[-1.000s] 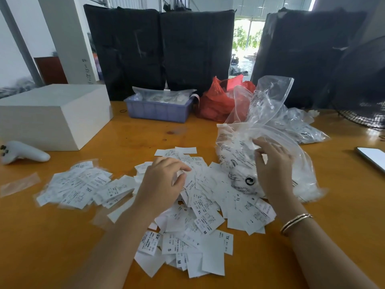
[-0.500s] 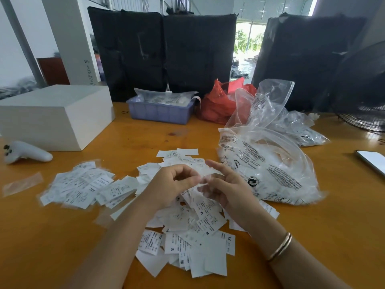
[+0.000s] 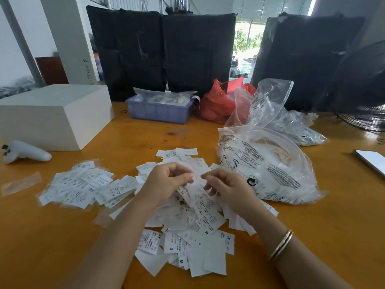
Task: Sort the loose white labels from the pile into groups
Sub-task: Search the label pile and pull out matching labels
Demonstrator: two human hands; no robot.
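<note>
Hands meet over pile [image 3: 187, 215] | left hand [image 3: 166, 182] and right hand [image 3: 227, 186] pinch blurred label [image 3: 194, 174], likely reading size | sorted group [image 3: 83, 184] left.

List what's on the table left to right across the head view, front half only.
White controller → clear plastic strip → sorted labels group → left hand → right hand → printed clear bag → phone.
</note>
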